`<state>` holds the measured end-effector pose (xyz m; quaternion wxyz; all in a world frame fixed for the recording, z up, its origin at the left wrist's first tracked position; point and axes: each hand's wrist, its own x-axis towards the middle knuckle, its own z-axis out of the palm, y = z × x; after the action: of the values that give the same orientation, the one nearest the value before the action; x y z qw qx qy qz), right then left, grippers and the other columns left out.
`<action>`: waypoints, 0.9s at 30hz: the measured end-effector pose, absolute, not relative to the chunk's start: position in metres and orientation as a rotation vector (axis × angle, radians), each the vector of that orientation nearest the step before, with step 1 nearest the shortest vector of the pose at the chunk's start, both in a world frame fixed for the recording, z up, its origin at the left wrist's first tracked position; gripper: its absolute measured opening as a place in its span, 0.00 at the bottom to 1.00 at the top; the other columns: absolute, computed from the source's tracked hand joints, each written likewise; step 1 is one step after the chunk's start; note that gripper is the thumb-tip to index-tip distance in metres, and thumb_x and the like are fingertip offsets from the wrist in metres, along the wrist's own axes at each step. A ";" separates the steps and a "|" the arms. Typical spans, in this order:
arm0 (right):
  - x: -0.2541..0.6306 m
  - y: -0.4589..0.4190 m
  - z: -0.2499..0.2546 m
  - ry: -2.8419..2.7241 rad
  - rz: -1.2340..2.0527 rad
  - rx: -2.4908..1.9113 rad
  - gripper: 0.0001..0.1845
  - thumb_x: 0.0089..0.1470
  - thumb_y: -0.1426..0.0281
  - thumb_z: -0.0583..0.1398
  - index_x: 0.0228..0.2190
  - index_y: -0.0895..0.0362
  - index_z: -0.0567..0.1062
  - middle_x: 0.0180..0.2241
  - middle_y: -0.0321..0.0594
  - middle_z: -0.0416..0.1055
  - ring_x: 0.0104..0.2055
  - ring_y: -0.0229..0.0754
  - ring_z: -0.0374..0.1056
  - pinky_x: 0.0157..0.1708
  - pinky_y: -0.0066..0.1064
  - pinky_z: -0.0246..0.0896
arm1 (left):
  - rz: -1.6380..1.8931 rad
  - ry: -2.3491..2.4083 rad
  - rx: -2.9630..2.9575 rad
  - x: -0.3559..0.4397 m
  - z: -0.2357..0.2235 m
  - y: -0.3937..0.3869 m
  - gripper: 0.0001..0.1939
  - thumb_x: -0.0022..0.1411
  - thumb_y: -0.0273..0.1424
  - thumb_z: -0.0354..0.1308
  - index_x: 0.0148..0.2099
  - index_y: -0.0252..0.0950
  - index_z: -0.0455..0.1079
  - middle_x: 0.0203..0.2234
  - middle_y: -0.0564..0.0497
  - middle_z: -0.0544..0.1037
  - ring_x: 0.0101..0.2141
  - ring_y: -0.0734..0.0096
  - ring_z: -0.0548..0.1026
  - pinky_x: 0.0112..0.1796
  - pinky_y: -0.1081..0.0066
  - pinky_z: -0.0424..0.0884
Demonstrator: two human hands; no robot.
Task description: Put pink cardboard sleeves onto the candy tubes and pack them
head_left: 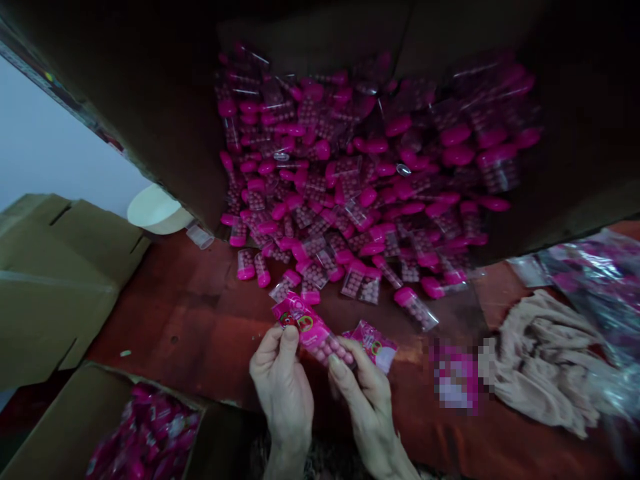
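Observation:
Between my two hands is a candy pack, made up of a printed pink sleeve at its upper end and round pink candies at its lower end. My left hand pinches the sleeve's upper left end between thumb and fingers. With thumb and fingers, my right hand grips the lower end by the candies. Just behind my right fingers, a printed pink sleeve lies on the red table. Beyond my hands, many clear candy containers with pink caps spill out of a large carton.
At lower left an open box holds pink packs. Cardboard flaps and a pale bowl stand at left. On the right lie a pixelated pink item, a crumpled beige cloth and clear plastic bags.

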<state>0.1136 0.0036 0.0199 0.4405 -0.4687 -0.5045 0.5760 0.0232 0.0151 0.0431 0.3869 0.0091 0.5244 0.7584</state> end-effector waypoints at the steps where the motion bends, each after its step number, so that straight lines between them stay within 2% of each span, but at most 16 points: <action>1: 0.115 0.004 0.019 -1.195 1.506 -1.141 0.11 0.58 0.62 0.53 0.35 0.56 0.70 0.22 0.32 0.64 0.22 0.34 0.60 0.21 0.23 0.57 | 1.894 1.297 0.043 0.021 0.042 0.015 0.10 0.40 0.33 0.70 0.23 0.34 0.72 0.18 0.56 0.75 0.21 0.79 0.70 0.27 0.78 0.67; 4: 0.120 0.006 0.019 -1.106 1.654 -1.103 0.10 0.58 0.62 0.53 0.35 0.56 0.69 0.20 0.30 0.58 0.19 0.32 0.54 0.18 0.22 0.52 | 1.698 1.157 0.141 0.016 0.043 0.013 0.12 0.38 0.34 0.70 0.27 0.34 0.75 0.21 0.51 0.78 0.23 0.72 0.73 0.30 0.72 0.70; 6: 0.123 0.007 0.021 -1.138 1.647 -1.122 0.11 0.57 0.62 0.54 0.34 0.56 0.69 0.21 0.31 0.60 0.20 0.32 0.55 0.19 0.22 0.53 | 1.620 1.125 0.222 0.015 0.045 0.011 0.12 0.37 0.33 0.71 0.27 0.34 0.76 0.21 0.49 0.78 0.24 0.70 0.74 0.31 0.70 0.70; 9: 0.124 0.008 0.025 -1.265 1.545 -1.159 0.11 0.57 0.62 0.54 0.33 0.56 0.70 0.26 0.35 0.66 0.25 0.34 0.61 0.24 0.24 0.58 | 1.618 1.142 0.262 0.015 0.049 0.008 0.11 0.37 0.31 0.70 0.27 0.34 0.77 0.20 0.49 0.78 0.22 0.71 0.73 0.30 0.71 0.71; 11: 0.122 0.006 0.028 -1.339 1.476 -1.154 0.10 0.57 0.63 0.54 0.33 0.56 0.71 0.25 0.34 0.67 0.25 0.34 0.61 0.24 0.23 0.58 | 1.638 1.167 0.212 0.018 0.051 0.007 0.09 0.39 0.29 0.70 0.27 0.35 0.77 0.20 0.50 0.78 0.21 0.73 0.73 0.29 0.73 0.70; 14: 0.117 0.003 0.031 -1.353 1.392 -1.178 0.09 0.58 0.65 0.53 0.32 0.56 0.71 0.22 0.32 0.67 0.22 0.33 0.61 0.21 0.22 0.57 | 1.626 1.177 0.143 0.025 0.053 0.005 0.06 0.42 0.28 0.68 0.27 0.34 0.76 0.21 0.51 0.78 0.23 0.74 0.73 0.31 0.74 0.71; 20: 0.115 0.000 0.035 -1.325 1.278 -1.280 0.08 0.58 0.66 0.53 0.33 0.55 0.70 0.22 0.31 0.65 0.21 0.33 0.61 0.22 0.23 0.57 | 1.527 1.067 0.092 0.033 0.051 0.004 0.03 0.49 0.28 0.64 0.30 0.35 0.75 0.20 0.51 0.77 0.24 0.73 0.74 0.34 0.70 0.71; 24: 0.117 0.003 0.028 -1.245 1.484 -1.166 0.07 0.57 0.65 0.54 0.32 0.54 0.69 0.22 0.31 0.62 0.22 0.32 0.58 0.22 0.22 0.55 | 1.595 1.142 0.123 0.029 0.051 0.004 0.04 0.47 0.27 0.65 0.29 0.35 0.76 0.22 0.51 0.78 0.25 0.75 0.73 0.35 0.73 0.71; 27: 0.118 0.003 0.019 -0.988 1.774 -1.028 0.09 0.57 0.63 0.55 0.29 0.55 0.66 0.20 0.28 0.55 0.19 0.30 0.51 0.17 0.21 0.47 | 1.653 1.189 0.154 0.026 0.052 0.004 0.05 0.42 0.27 0.68 0.27 0.34 0.77 0.21 0.51 0.78 0.24 0.76 0.73 0.32 0.76 0.70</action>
<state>0.1179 0.0033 0.0192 0.4193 -0.4099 -0.3942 0.7076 0.0258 0.0037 0.0519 0.5224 0.0645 0.4965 0.6902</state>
